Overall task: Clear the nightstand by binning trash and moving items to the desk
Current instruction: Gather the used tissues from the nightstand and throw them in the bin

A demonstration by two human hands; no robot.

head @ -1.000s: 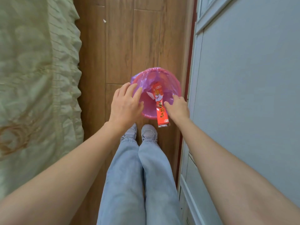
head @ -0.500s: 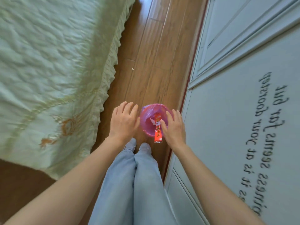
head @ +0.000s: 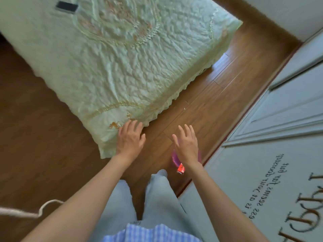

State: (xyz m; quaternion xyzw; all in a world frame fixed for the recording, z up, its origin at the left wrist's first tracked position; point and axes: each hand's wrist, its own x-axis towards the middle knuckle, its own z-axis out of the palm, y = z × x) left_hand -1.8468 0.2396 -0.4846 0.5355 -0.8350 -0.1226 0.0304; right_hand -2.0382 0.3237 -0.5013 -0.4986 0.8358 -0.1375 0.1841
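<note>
A small pink bin (head: pixel 174 159) with a purple liner stands on the wooden floor by the wall, mostly hidden behind my right hand. A red snack wrapper (head: pixel 181 168) sticks out over its near rim. My right hand (head: pixel 187 145) hovers above the bin with fingers straight and spread, holding nothing. My left hand (head: pixel 130 138) is raised to the left of it, in front of the bed corner, fingers also straight and empty. Neither the nightstand nor the desk is in view.
A bed with a pale green quilted cover (head: pixel 111 58) fills the upper left. White panelled doors with lettering (head: pixel 272 154) run along the right. A strip of wooden floor (head: pixel 206 105) lies between them. A white cord (head: pixel 26 213) lies at the lower left.
Both hands have lifted away from the bin and spread open. The view has risen and swung left, so the bin looks smaller and more of the bed shows. The wrapper stays in the bin.
</note>
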